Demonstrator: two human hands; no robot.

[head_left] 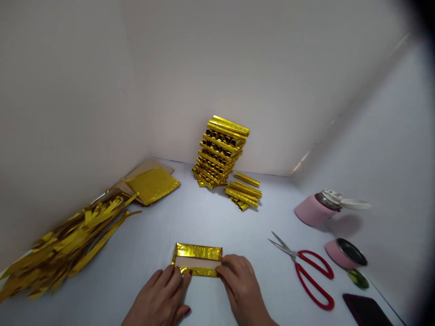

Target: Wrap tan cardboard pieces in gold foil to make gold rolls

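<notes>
A small card piece (199, 262) faced with shiny gold foil lies on the table in front of me, its long edges folded inward over a pale middle strip. My left hand (161, 294) has its fingers curled down over the lower left edge, holding the piece against the table, while its thumb rests apart on the table. At the right end, my right hand (241, 278) pinches the piece between thumb and fingers. What lies under the fingertips is hidden.
Behind stands a tall stack of gold foil tubes (220, 151), with several loose tubes (244, 194) beside it. Gold sheets (154, 184) and cut strips (84, 235) lie left. On the right are red-handled scissors (295, 256), a pink flask (314, 210), a pink cup (343, 253), a leaf (358, 278) and a dark phone-like slab (367, 310).
</notes>
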